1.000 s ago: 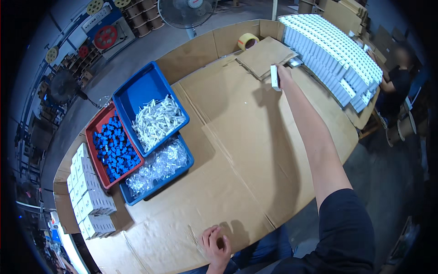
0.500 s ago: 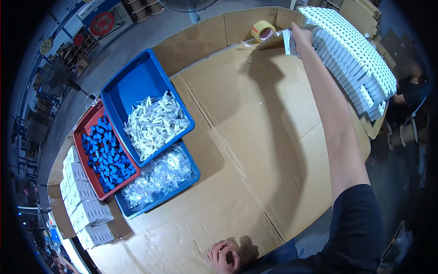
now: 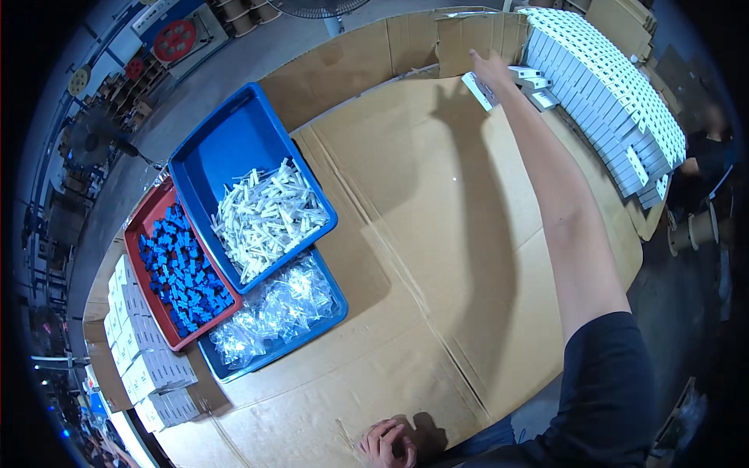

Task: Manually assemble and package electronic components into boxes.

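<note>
My right arm stretches to the far right corner of the cardboard-covered table (image 3: 374, 327). There my right hand (image 3: 493, 72) is open, its fingers extended toward an upright cardboard flap (image 3: 480, 43). A small white box (image 3: 478, 91) lies just under the fingers; whether they touch it is unclear. Other white boxes (image 3: 540, 98) lie loose by the wrist, in front of a large stack of white boxes (image 3: 601, 93). At the near edge my left hand (image 3: 386, 444) rests on the cardboard, fingers loosely curled, with nothing visible in it.
On the left stand a blue tray (image 3: 226, 132) of white and clear plastic pieces, a red tray (image 3: 136, 226) of blue parts, and a lower blue tray (image 3: 341, 308) of clear plastic bags. Stacked white boxes (image 3: 160, 366) sit beyond them. A cardboard wall (image 3: 335, 82) borders the far side.
My right hand has moved left from the box stack. The yellow tape roll at the far edge no longer shows, and a cardboard flap stands upright there. My left hand has barely moved.
</note>
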Demonstrator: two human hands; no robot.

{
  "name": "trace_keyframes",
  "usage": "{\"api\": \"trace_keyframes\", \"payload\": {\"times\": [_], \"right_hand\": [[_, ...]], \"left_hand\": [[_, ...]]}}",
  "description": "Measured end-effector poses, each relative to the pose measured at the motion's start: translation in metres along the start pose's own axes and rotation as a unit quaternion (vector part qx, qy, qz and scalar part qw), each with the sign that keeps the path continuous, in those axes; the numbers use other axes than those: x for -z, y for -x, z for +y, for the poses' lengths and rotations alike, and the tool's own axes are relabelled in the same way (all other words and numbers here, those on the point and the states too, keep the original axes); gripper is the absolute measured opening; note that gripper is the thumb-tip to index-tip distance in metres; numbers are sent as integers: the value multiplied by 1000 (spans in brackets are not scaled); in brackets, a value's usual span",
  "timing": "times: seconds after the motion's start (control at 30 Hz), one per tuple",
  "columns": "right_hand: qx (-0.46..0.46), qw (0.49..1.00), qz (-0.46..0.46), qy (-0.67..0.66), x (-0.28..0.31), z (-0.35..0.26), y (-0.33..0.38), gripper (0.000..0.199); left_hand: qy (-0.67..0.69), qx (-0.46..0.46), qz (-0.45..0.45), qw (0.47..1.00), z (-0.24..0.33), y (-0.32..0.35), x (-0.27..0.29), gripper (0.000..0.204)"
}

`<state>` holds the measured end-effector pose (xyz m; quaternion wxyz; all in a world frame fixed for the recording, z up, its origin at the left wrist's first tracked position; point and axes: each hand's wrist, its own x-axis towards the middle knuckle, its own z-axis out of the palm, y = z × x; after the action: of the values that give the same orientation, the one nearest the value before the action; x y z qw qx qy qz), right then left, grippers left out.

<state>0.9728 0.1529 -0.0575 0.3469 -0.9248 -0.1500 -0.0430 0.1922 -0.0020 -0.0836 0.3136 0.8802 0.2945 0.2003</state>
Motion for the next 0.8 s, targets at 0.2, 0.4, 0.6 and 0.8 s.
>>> {"api": "trace_keyframes", "payload": {"times": [0.2,0.4,0.6,0.8], "right_hand": [[-5,995,95,22,43,33,23,73],[-64,984,70,149,97,75,-10,97],[7,987,120,107,98,33,-12,104],[233,962,117,82,90,-12,-1,90]], "left_hand": [[-17,3,-6,1000,-6,7,-3,35],[-12,5,-12,1000,-6,6,-7,30],[-23,3,3,1000,-6,7,-8,29],[-19,10,21,1000,-8,11,-13,28]]}}
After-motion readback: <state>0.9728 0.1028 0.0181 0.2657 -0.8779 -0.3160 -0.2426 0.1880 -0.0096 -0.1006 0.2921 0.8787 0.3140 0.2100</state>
